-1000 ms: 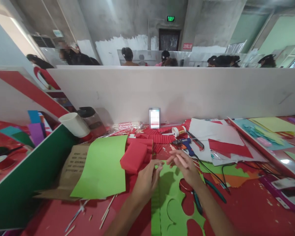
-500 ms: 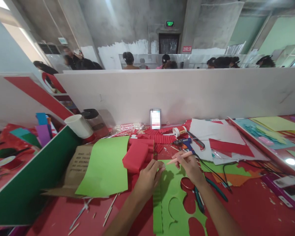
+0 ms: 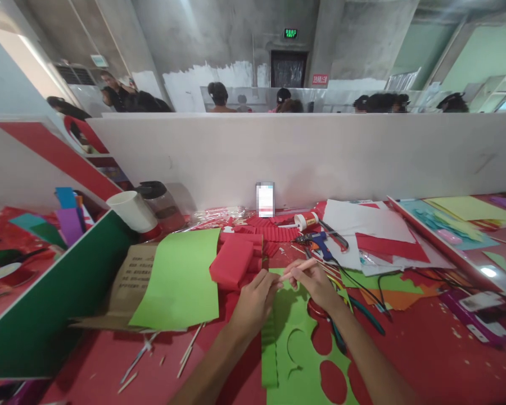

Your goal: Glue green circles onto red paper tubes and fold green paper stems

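My right hand [image 3: 310, 279] grips a peach-coloured pen-shaped stick [image 3: 297, 270], whose far end points left and meets the fingertips of my left hand [image 3: 259, 292]. The left fingers are pinched together; what lies between them is too small to make out. Under both hands is a green sheet [image 3: 293, 337] with round holes cut in it and a fringed strip along its left side. Close beside my left hand sits a red paper-wrapped block [image 3: 233, 264]. A round red lid-like piece [image 3: 316, 307] lies partly hidden below my right wrist.
A green sheet [image 3: 181, 287] rests on cardboard at left. Behind my right hand lie a blue glue gun [image 3: 320, 244], a white bottle [image 3: 306, 220] and pliers [image 3: 369, 315]. A phone [image 3: 265, 199] leans on the white partition [image 3: 219, 157]. Several thin sticks [image 3: 189, 351] lie front left.
My right hand has moved slightly left, so the stick's end now reaches my left fingertips. The view has tipped down a little.
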`<state>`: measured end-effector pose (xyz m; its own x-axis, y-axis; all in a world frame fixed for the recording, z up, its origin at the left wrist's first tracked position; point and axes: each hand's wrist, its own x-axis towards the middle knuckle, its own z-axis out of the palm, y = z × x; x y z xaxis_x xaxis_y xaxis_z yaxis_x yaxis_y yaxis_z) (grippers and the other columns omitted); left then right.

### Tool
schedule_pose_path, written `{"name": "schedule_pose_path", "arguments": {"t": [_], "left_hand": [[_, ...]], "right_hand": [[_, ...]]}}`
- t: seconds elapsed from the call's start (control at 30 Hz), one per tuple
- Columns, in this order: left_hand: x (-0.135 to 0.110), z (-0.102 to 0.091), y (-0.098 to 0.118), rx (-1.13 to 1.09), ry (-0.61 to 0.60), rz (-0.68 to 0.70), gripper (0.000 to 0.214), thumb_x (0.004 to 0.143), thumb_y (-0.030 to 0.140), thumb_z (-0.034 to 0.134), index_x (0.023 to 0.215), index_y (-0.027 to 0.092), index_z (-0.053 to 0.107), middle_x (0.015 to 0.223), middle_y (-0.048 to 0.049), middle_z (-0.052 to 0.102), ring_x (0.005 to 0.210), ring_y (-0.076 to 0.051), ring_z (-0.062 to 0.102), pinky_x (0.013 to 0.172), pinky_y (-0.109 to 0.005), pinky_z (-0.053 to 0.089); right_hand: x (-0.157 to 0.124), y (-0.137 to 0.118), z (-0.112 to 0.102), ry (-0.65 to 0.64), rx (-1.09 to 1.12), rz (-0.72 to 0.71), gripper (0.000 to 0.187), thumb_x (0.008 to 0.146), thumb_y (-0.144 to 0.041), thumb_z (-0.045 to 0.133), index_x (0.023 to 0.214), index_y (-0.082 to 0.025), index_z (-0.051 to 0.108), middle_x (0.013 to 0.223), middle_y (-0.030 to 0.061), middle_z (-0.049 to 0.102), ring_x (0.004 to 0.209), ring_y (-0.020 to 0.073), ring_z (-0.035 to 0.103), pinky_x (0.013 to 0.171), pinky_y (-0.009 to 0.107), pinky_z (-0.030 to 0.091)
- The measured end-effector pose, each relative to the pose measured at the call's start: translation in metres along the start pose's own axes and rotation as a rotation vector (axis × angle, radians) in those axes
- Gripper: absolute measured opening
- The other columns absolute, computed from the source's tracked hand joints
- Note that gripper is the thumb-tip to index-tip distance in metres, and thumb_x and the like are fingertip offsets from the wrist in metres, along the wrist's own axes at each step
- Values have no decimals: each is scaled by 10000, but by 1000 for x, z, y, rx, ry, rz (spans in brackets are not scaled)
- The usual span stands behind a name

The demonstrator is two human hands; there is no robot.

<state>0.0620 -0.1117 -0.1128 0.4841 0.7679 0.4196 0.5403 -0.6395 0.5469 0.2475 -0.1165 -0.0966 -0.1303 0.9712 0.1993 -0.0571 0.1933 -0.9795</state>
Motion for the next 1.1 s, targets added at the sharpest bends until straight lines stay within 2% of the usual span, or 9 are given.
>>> {"name": "schedule_pose_path", "arguments": {"t": [0.17, 0.3, 0.4, 0.47, 0.57, 0.67, 0.8, 0.97, 1.1], "left_hand": [[-1, 2, 2, 13, 23, 5, 217, 976, 228, 388, 972, 177, 599, 884, -47, 626, 784, -133, 631, 713, -218, 499], [3, -1, 6, 37, -30, -30, 225, 984, 270, 381, 992, 189, 591, 926, -40, 644, 810, -140, 645, 720, -232, 500], [5, -3, 9, 125, -93, -78, 258, 986, 295, 366, 1143, 190, 543, 1051, -66, 648, 873, -169, 659, 725, -262, 506], [4, -4, 10, 218, -145, -113, 295, 984, 289, 353, 1216, 185, 503, 1109, -89, 636, 890, -188, 664, 716, -280, 507], [2, -2, 12, 347, -313, -96, 270, 977, 262, 344, 1141, 204, 550, 1069, -84, 641, 826, -197, 671, 666, -288, 501], [-1, 2, 14, 435, -460, -17, 249, 963, 245, 362, 1069, 227, 586, 1022, -72, 638, 756, -202, 664, 600, -290, 481], [-3, 5, 17, 499, -478, 14, 271, 968, 270, 348, 1059, 226, 600, 1010, -79, 627, 749, -203, 663, 591, -286, 469], [-3, 2, 17, 518, -477, 2, 296, 975, 296, 325, 1011, 213, 608, 972, -77, 619, 764, -211, 661, 608, -298, 475], [-3, 1, 15, 532, -445, -35, 297, 976, 293, 320, 1035, 208, 597, 999, -90, 608, 778, -217, 661, 630, -320, 486]], "right_hand": [[-1, 0, 4, 12, -9, -6, 297, 837, -421, 650, 800, -137, 728, 777, 56, 678, 619, 133, 581, 545, 250, 470], [0, -1, 1, 40, -90, 4, 316, 842, -435, 637, 797, -134, 721, 636, 23, 622, 567, 129, 542, 503, 235, 434], [2, -4, -7, 130, -209, -5, 336, 849, -451, 614, 773, -138, 711, 528, -5, 553, 498, 121, 492, 457, 225, 394], [3, -7, -13, 213, -307, -44, 342, 871, -454, 574, 785, -150, 707, 575, 12, 599, 520, 133, 521, 477, 231, 415], [4, -7, -19, 260, -519, -100, 278, 880, -409, 554, 877, -177, 706, 800, 54, 705, 687, 177, 625, 621, 270, 486], [4, 1, -18, 195, -715, -91, 267, 874, -301, 550, 1099, -206, 657, 905, 52, 729, 802, 204, 667, 738, 310, 501], [5, 12, -12, 38, -853, -84, 501, 882, -162, 497, 1380, -201, 458, 1076, 81, 716, 971, 216, 660, 835, 329, 478], [6, 17, -11, -49, -1182, -73, 419, 879, -204, 573, 1296, -224, 547, 1117, 105, 681, 1051, 262, 603, 894, 370, 409], [8, 17, -10, -131, -1314, -96, 379, 852, -238, 646, 1227, -245, 591, 1080, 82, 690, 1044, 275, 584, 925, 412, 350]]}}
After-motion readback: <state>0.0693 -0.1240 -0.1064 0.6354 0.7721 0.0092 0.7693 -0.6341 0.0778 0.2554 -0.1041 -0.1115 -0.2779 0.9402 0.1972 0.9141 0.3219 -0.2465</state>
